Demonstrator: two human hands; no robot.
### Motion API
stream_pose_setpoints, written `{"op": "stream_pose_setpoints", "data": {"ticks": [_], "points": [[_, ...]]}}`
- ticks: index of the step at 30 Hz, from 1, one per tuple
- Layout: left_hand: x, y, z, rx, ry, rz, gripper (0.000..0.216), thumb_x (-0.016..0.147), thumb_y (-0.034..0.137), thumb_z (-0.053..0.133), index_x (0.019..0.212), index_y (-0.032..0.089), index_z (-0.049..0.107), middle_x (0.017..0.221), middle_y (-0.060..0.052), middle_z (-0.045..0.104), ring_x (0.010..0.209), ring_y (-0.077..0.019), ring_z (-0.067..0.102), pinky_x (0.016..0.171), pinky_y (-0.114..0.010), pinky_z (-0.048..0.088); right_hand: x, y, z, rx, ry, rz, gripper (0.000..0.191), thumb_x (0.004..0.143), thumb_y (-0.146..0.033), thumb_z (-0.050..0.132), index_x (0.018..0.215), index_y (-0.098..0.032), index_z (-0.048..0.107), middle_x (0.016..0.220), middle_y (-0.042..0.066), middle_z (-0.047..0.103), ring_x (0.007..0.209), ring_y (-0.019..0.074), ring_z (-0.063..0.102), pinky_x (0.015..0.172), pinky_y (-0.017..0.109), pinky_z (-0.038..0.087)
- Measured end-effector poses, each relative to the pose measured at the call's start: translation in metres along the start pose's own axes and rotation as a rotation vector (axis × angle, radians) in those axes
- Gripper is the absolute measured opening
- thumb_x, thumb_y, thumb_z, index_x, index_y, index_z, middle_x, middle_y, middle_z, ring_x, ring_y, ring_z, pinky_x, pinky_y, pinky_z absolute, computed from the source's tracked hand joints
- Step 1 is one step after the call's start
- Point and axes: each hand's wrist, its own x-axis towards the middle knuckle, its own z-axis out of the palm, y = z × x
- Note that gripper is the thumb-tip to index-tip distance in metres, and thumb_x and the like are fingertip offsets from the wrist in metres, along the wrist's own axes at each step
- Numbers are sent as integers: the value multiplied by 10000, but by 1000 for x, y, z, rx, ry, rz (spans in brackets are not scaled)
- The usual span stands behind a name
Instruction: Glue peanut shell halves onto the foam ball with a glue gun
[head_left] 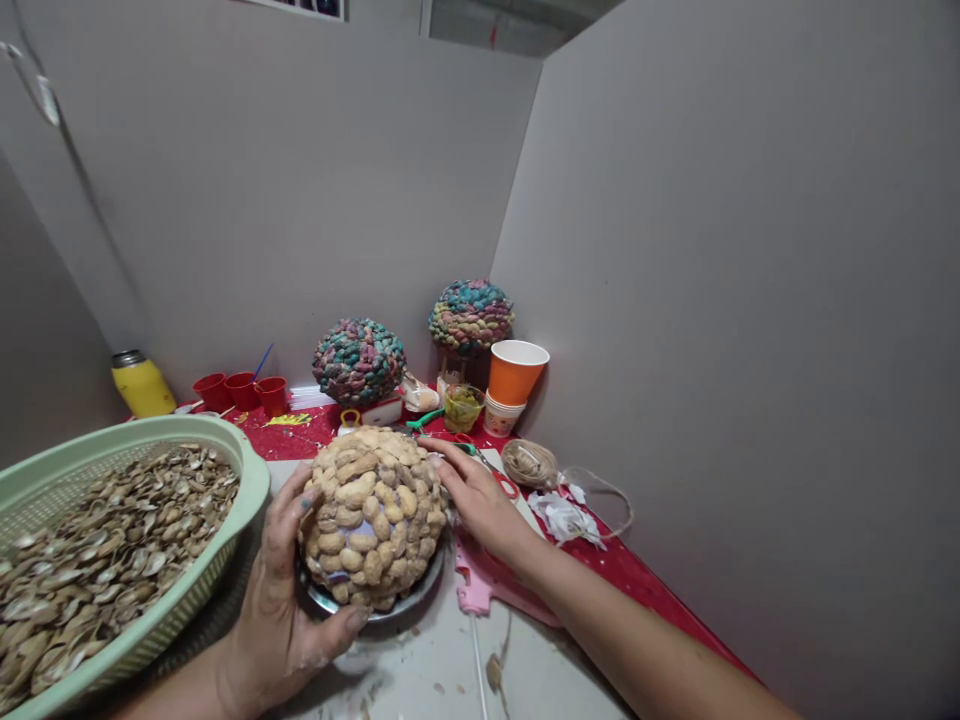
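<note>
A ball covered in whole peanuts in their shells (375,520) sits in a shallow metal dish (420,595); lilac surface shows through gaps on its near side. My left hand (281,590) curves round its left side, the thumb low at the front. My right hand (480,495) steadies the upper right side with fingertips against the peanuts, its thumb hidden. Beside the right forearm lies a pink glue gun (487,580), partly covered by that arm, with a glue stick (478,665) pointing toward me.
At left stands a green basket (251,480) of shell halves. Two painted nut-covered balls (360,360), red cups (271,396), a yellow bottle (142,385) and an orange paper cup (516,375) line the back. Twine (529,463) and red-handled scissors (506,485) lie right. Grey walls enclose the table.
</note>
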Motion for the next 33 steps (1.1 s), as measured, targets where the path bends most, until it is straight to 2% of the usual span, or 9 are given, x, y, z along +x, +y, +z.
{"op": "stream_pose_setpoints", "data": {"ticks": [4,7,12,15,19,24,29,33], "points": [[-1,8,-1,53,-50,-75,939,851,555,602,1563,231,82,1615,-201,156,1464,-424,205,1130,-654,251,-1,-3,0,-22,3,-9,483,949,-477,400,1267,-168,590,1265,109,613,1205,264,535,1029,399,403],[1,12,-2,72,-78,-89,934,849,513,631,1564,243,94,1635,-189,121,1471,-423,186,1128,-668,243,-1,-3,0,-29,6,-20,478,953,-472,401,1272,-168,585,1283,108,603,1214,260,529,1042,402,390],[8,12,-2,92,-72,-51,814,888,327,626,1552,294,157,1625,-138,210,1468,-362,240,1140,-624,274,-2,-1,0,-23,7,-60,428,969,-446,402,1238,-182,605,1268,88,616,1197,238,545,1038,363,397],[11,12,-2,89,-64,-11,768,886,263,621,1540,286,218,1604,-114,274,1455,-338,277,1160,-580,272,-2,-2,0,-12,3,-88,386,976,-418,404,1184,-186,632,1221,76,643,1154,222,573,995,323,431],[12,13,-2,90,-57,35,767,885,212,617,1539,290,226,1609,-91,275,1454,-319,284,1176,-544,258,-3,-4,1,3,-3,-115,361,988,-379,397,1133,-181,662,1157,66,673,1083,210,607,950,299,458],[12,10,-2,103,-59,36,762,889,237,616,1540,290,225,1599,-98,296,1444,-326,303,1167,-566,264,-2,-4,2,9,-2,-132,349,995,-351,397,1110,-181,679,1130,63,682,1052,215,617,935,303,462],[12,6,-2,92,-65,53,771,885,385,625,1539,288,228,1591,-111,301,1437,-355,301,1147,-598,278,-2,-3,1,12,-3,-135,348,1000,-346,401,1132,-180,676,1132,66,681,1044,218,618,937,315,461],[14,7,-2,88,-61,39,755,895,302,618,1536,332,220,1600,-81,292,1436,-332,311,1151,-576,284,-3,-4,2,6,-15,-135,357,1006,-351,390,1148,-181,670,1140,64,679,1054,216,616,936,318,466]]}}
